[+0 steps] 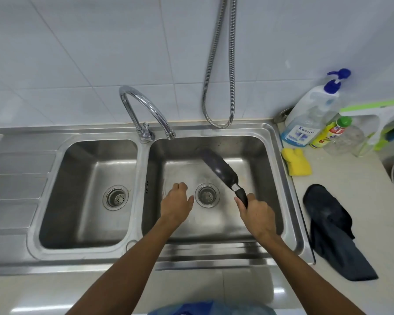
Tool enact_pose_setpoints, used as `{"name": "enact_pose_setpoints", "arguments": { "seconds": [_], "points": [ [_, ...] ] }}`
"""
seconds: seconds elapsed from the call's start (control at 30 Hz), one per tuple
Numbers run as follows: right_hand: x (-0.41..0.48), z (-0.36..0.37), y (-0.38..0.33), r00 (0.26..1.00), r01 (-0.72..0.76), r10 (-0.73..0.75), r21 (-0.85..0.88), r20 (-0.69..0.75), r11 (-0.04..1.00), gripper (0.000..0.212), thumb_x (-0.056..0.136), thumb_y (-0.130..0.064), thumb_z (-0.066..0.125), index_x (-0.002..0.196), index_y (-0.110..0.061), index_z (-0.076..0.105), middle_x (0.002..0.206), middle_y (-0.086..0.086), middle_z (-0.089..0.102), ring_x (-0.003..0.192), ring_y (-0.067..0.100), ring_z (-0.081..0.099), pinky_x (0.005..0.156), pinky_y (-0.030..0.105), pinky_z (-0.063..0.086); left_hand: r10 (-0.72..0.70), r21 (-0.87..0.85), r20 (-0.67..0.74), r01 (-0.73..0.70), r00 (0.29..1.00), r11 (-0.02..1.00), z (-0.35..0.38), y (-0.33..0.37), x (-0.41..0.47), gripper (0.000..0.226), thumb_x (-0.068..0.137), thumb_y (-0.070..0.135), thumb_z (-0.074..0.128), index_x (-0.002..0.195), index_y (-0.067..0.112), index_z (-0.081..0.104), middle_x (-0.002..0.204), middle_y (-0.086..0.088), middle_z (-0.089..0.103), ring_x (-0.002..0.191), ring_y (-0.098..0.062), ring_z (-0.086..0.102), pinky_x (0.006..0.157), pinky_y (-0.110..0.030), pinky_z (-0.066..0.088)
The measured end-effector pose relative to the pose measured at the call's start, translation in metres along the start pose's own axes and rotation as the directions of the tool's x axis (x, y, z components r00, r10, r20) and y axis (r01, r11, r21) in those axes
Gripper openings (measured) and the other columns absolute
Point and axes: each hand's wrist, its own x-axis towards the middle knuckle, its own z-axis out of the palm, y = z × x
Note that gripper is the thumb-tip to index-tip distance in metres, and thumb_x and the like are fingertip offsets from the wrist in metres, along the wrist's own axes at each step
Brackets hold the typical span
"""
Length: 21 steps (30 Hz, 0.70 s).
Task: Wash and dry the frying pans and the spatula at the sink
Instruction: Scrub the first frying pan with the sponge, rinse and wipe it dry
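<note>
Hands: left hand (176,201) loose and empty, just left of the round steel drain strainer (207,195); right hand (257,214) grips the handle of the dark non-stick frying pan (218,167), which is tilted on edge just beyond the drain.
Progress: probably rinsing; no suds show. Drying is not begun.
Counts: one pan, no spatula, one crumpled dark cloth (332,228) on the tabletop (350,178) right of the drain, one yellow sponge (296,161) beyond it.

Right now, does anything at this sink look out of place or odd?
Nothing serious. The dark cloth lies crumpled on the counter right of the sink. The right hand holds the frying pan on edge over the right basin.
</note>
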Motion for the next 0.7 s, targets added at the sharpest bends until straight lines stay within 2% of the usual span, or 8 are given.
{"name": "enact_pose_setpoints", "arguments": {
  "seconds": [0.17,0.27,0.33,0.43,0.53,0.63,0.67,0.7],
  "points": [
    [-0.005,0.001,-0.01,0.999,0.039,-0.039,0.037,0.011,0.999,0.042,0.097,-0.059,0.05,0.097,-0.017,0.05,0.075,0.003,0.065,0.067,0.028,0.066,0.059,0.037,0.053,0.035,-0.07,0.096,-0.029,0.995,0.997,0.008,0.009,-0.001,0.033,0.099,0.037,0.061,0.124,0.015,0.061,0.126,-0.003,0.061,0.111,-0.025,0.063,0.091,-0.04,0.053],
    [-0.005,0.007,-0.02,0.997,0.004,-0.012,0.105,0.077,0.994,0.046,0.097,-0.061,0.048,0.095,-0.015,0.054,0.077,0.007,0.066,0.07,0.031,0.065,0.061,0.039,0.053,-0.003,-0.227,0.204,0.051,0.979,0.972,0.011,0.019,-0.001,0.026,0.096,0.036,0.064,0.11,0.013,0.068,0.114,-0.004,0.07,0.106,-0.024,0.067,0.09,-0.037,0.054],
    [-0.005,0.012,-0.028,0.992,-0.025,-0.003,0.222,0.123,0.975,0.052,0.099,-0.06,0.044,0.087,-0.012,0.059,0.073,0.007,0.069,0.066,0.029,0.066,0.062,0.043,0.057,-0.021,-0.337,0.322,0.136,0.946,0.932,0.013,0.024,-0.002,0.034,0.1,0.04,0.057,0.107,0.009,0.07,0.108,-0.009,0.074,0.102,-0.028,0.07,0.089,-0.039,0.055],
    [-0.008,0.013,-0.046,0.971,-0.134,0.023,0.462,0.238,0.877,0.057,0.105,-0.051,0.038,0.075,-0.012,0.066,0.062,0.005,0.071,0.048,0.021,0.067,0.056,0.038,0.06,-0.058,-0.516,0.5,0.351,0.864,0.782,0.013,0.031,-0.013,0.067,0.106,0.059,0.027,0.114,0.008,0.07,0.108,-0.007,0.074,0.096,-0.026,0.072,0.079,-0.037,0.054],
    [-0.011,0.02,-0.061,0.962,-0.186,0.048,0.518,0.269,0.835,0.068,0.107,-0.051,0.028,0.071,-0.013,0.071,0.056,0.005,0.07,0.051,0.019,0.068,0.063,0.037,0.062,-0.1,-0.588,0.53,0.45,0.842,0.672,0.013,0.04,-0.021,0.091,0.1,0.072,0.008,0.097,0.008,0.072,0.091,-0.009,0.075,0.087,-0.023,0.071,0.075,-0.032,0.051],
    [-0.012,0.026,-0.07,0.959,-0.21,0.066,0.536,0.275,0.817,0.072,0.106,-0.053,0.018,0.076,-0.014,0.072,0.064,0.005,0.072,0.063,0.021,0.071,0.072,0.038,0.06,-0.138,-0.645,0.55,0.524,0.823,0.556,0.013,0.047,-0.024,0.081,0.098,0.075,0.016,0.079,0.008,0.058,0.062,-0.009,0.057,0.064,-0.024,0.062,0.086,-0.041,0.058],
    [-0.012,0.026,-0.072,0.963,-0.202,0.063,0.544,0.263,0.815,0.07,0.105,-0.052,0.018,0.083,-0.013,0.071,0.073,0.005,0.074,0.069,0.022,0.07,0.073,0.038,0.058,-0.15,-0.665,0.565,0.555,0.811,0.499,0.014,0.05,-0.025,0.077,0.098,0.075,0.021,0.079,0.009,0.056,0.055,-0.007,0.05,0.055,-0.024,0.058,0.08,-0.041,0.061],
    [-0.014,0.022,-0.075,0.966,-0.198,0.065,0.554,0.25,0.808,0.064,0.106,-0.05,0.02,0.09,-0.012,0.069,0.081,0.004,0.072,0.075,0.023,0.068,0.074,0.035,0.054,-0.166,-0.692,0.573,0.582,0.803,0.426,0.016,0.052,-0.026,0.073,0.098,0.074,0.028,0.078,0.009,0.055,0.05,-0.005,0.043,0.047,-0.022,0.051,0.067,-0.036,0.059]
  ]
}}
